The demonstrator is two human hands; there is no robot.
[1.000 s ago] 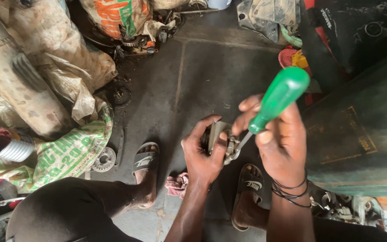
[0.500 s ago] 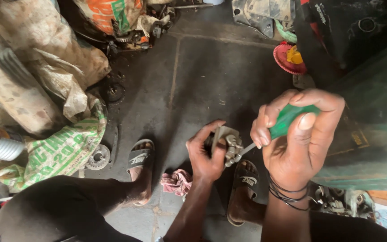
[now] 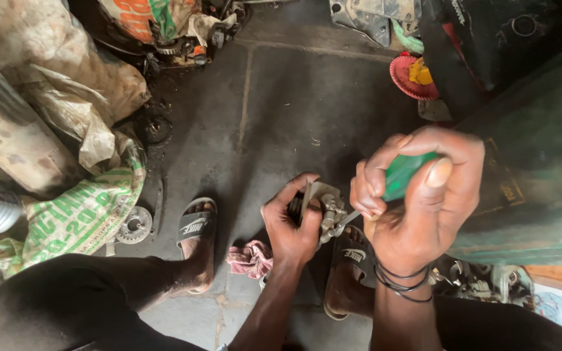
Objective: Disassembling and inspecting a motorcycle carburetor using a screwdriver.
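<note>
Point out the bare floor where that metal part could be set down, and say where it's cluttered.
Bare concrete floor lies open ahead of the left hand, between the sacks and the red dish. Crowded: gears by the left sandal, a pink rag between the feet, scrap beside the right hand.

Small part [image 3: 323, 211] in left hand [image 3: 291, 227]: bare metal, dull grey, grimy. Screwdriver [image 3: 401, 175] in right hand [image 3: 417, 201]: smooth glossy green plastic handle, thin steel shaft. Floor [image 3: 294, 110]: rough matt concrete, oil-darkened; rag [image 3: 250, 258] pink cloth, crumpled; sack [image 3: 79, 214] woven plastic, dusty.
</note>
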